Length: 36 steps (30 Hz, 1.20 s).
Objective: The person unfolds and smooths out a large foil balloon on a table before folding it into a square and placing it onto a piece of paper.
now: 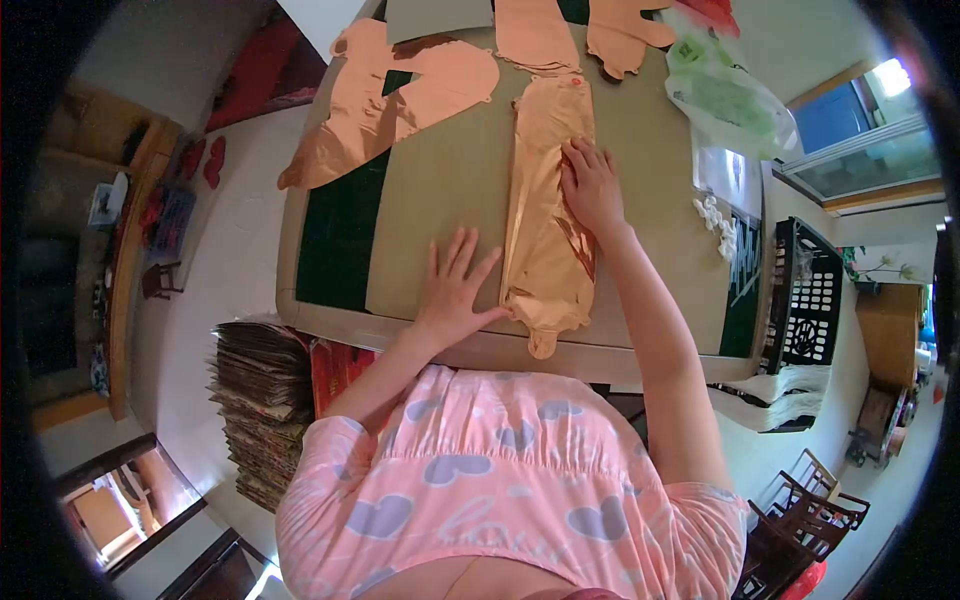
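A flat, uninflated rose-gold foil balloon (545,200), long and narrow, lies lengthwise on a brown cardboard sheet (440,180), its rounded tab toward my body. My right hand (595,190) rests on the balloon's right edge, fingers stretched out. Beside the lower left edge, my left hand (460,300) lies spread on the cardboard; its thumb reaches the foil near the bottom end. More flat foil balloons lie beyond: a wide angular one (440,90) at the upper left, another (537,35) just above the long one, and one (622,35) at the upper right.
A clear and green plastic bag (725,95) lies at the table's upper right, with small white pieces (715,225) below it. A black plastic crate (805,300) stands to the right, white sheets (790,390) near it. Stacked brown sheets (260,400) stand at the left.
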Motion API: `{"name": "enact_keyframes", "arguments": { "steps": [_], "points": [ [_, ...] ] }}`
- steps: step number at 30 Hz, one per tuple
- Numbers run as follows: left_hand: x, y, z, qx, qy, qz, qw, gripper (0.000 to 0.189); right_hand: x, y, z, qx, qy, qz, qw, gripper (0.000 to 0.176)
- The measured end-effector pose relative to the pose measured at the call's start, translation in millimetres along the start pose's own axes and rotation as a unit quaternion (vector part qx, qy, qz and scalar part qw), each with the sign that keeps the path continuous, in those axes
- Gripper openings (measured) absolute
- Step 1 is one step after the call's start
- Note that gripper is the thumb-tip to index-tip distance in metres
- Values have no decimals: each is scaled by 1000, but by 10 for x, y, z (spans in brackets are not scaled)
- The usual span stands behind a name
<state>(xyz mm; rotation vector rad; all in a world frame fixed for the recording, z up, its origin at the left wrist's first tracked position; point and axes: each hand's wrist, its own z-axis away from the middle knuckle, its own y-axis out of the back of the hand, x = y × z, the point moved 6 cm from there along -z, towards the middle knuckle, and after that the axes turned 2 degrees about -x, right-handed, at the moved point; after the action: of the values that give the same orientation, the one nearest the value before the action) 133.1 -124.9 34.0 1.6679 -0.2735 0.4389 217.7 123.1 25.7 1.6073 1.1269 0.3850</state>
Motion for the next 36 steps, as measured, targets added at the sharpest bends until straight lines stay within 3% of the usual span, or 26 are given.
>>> {"name": "enact_keyframes", "arguments": {
  "steps": [3, 6, 12, 18, 21, 30, 33, 36],
  "points": [
    [53, 62, 34, -35, 8, -6, 999, 84, -14, 21, 9, -2, -1, 2, 1000, 35],
    [-91, 20, -96, 37, 12, 69, 997, 72, -16, 28, 13, 1, 0, 2, 1000, 36],
    [28, 96, -548, 54, -36, -23, 998, 53, -9, 46, 25, 11, -6, 11, 1000, 35],
    [749, -220, -81, -23, -266, -15, 963, 33, 3, 26, 32, 19, -4, -10, 1000, 36],
    [794, -191, 30, -14, -281, -6, 959, 30, 3, 21, 32, 14, -12, -10, 1000, 36],
    [634, -196, 30, 5, -237, 55, 970, 28, 12, 7, 0, 12, 3, 5, 1000, 34],
    [316, 161, -400, 100, -137, 77, 983, 31, 0, -1, 14, 8, -5, 1, 1000, 33],
    [-87, 125, -915, 120, -33, 82, 989, 37, 24, -36, 2, 19, 3, -7, 1000, 32]
  ]
}}
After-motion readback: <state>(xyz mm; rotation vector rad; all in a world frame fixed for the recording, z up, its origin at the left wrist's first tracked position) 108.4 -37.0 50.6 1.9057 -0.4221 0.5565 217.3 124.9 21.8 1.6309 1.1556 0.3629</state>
